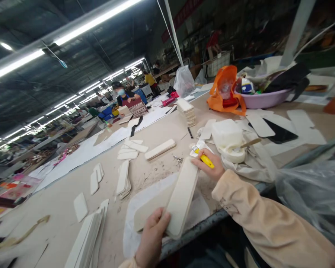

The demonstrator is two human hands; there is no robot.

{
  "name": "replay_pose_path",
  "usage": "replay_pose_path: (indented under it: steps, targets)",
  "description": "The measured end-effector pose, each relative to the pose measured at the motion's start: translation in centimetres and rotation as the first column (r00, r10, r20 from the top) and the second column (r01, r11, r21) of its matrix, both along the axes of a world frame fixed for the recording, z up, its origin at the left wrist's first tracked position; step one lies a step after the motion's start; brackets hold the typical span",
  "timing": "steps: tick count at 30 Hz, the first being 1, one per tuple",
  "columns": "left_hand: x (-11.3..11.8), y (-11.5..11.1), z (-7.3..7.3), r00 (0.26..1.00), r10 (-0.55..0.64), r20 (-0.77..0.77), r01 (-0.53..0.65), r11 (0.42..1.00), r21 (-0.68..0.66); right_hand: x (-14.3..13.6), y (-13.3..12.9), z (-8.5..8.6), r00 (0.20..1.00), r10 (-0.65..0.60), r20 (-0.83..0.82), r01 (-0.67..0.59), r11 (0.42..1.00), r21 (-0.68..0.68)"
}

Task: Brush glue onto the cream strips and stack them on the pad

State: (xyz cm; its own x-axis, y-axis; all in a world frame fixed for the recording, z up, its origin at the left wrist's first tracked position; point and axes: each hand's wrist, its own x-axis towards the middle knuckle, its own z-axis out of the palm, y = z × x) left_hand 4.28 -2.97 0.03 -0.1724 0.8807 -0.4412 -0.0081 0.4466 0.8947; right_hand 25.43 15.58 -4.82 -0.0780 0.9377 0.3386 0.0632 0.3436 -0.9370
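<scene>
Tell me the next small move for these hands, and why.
I'd probably turn the held panel to line up with the lower panel on the white sheet: they sit at different angles in view, and the left hand and the right hand, also holding the yellow brush, have its opposite ends.

To the right on my table, I see an orange bag (215, 89) beside a lilac basin (264, 100), which has dark cloth (289, 79) piled over its rim. Left of them stand a white plastic bag (184, 82) and a bright pink bottle (168, 101). Farther along, a co-worker in a mask (124, 98) handles a maroon stack (139, 108). Strip lights (97, 23) run overhead, and clear plastic sheeting (312, 197) hangs close on my right. In the dim background, a person in red (213, 39) seems to lean forward.
</scene>
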Motion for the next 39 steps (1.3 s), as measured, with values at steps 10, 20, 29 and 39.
replay_pose_path:
  steps: [10,20,29,39]
  targets:
    - [-8.0,7.9,1.1,0.988,-0.022,-0.154,0.016,0.999,-0.042,-1.5,0.9,-1.1,0.996,-0.025,0.089,0.029,0.999,-0.041]
    - [-14.9,19.5,-0.4,0.987,0.05,-0.155,-0.031,0.992,0.121,-6.6,10.7,-0.1,0.935,-0.168,0.312,0.132,0.982,0.134]
    - [-19.2,30.3,-3.8,0.828,0.244,-0.504,-0.161,0.966,0.203,-11.9,20.1,-3.1,0.861,-0.218,0.459,0.203,0.976,0.082]
    - [-20.7,33.6,-5.7,0.518,0.193,-0.834,-0.086,0.981,0.174,-13.9,22.9,-5.2,0.727,-0.139,0.672,0.203,0.979,-0.016]
